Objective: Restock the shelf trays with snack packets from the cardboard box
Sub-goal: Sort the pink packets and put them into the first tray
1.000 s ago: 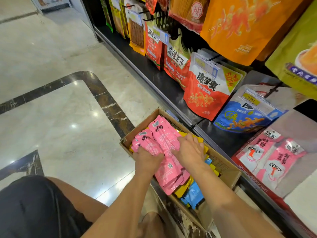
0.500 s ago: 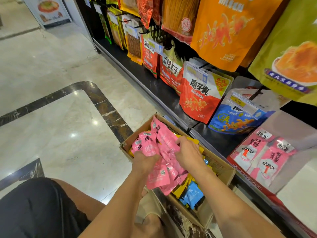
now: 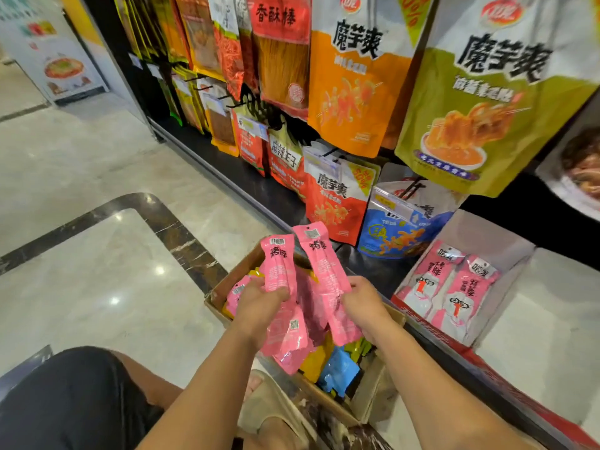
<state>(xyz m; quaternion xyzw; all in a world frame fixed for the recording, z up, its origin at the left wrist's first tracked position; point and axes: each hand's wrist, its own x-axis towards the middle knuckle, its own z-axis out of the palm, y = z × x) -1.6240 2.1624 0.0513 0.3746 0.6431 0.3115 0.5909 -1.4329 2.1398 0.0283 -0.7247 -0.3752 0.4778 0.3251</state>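
Observation:
A bunch of long pink snack packets (image 3: 319,271) is lifted above the open cardboard box (image 3: 227,282) on the floor. My left hand (image 3: 258,306) grips the left part of the bunch, and my right hand (image 3: 365,306) grips the right part. Yellow and blue packets (image 3: 337,370) lie lower in the box. To the right, a shelf tray (image 3: 500,248) with grey card walls holds two rows of the same pink packets (image 3: 449,293).
Large hanging snack bags (image 3: 357,79) fill the pegs above the black shelf (image 3: 256,186). Polished marble floor (image 3: 97,254) spreads to the left. My knee in dark shorts (image 3: 71,401) is at the bottom left, and my sandalled foot (image 3: 269,404) rests beside the box.
Both hands have closed on the pink packets and raised them out of the box. The camera has tilted up toward the shelf.

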